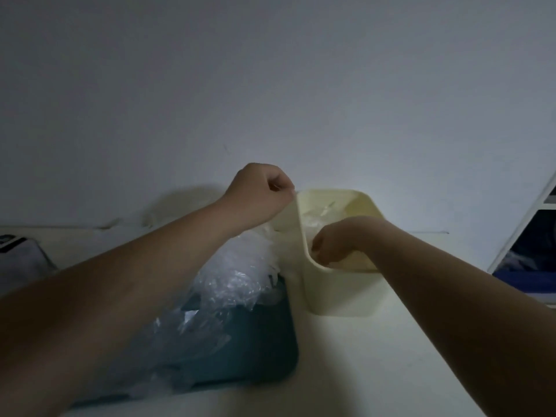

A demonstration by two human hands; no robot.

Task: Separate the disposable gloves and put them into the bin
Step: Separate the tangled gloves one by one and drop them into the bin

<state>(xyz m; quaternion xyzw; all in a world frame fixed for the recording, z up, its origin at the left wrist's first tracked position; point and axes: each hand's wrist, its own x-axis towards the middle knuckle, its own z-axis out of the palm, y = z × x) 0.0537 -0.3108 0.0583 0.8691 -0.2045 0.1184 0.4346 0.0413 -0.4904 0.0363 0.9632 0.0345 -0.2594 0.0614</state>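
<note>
I am pinching a flimsy clear glove (268, 236) between my curled left hand (261, 192) and right hand (338, 240), beside the cream bin (334, 296). It seems weightless and clingy, so I am peeling it by its edge off the glove pile (231, 284).

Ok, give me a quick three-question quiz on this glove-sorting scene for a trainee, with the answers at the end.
1. True or false: the clear gloves are piled on the teal tray.
2. The cream bin stands on which side of the tray? A: left. B: right.
3. Fill in: the raised fist is the person's ___ hand.
Key: 1 true; 2 B; 3 left.
</note>
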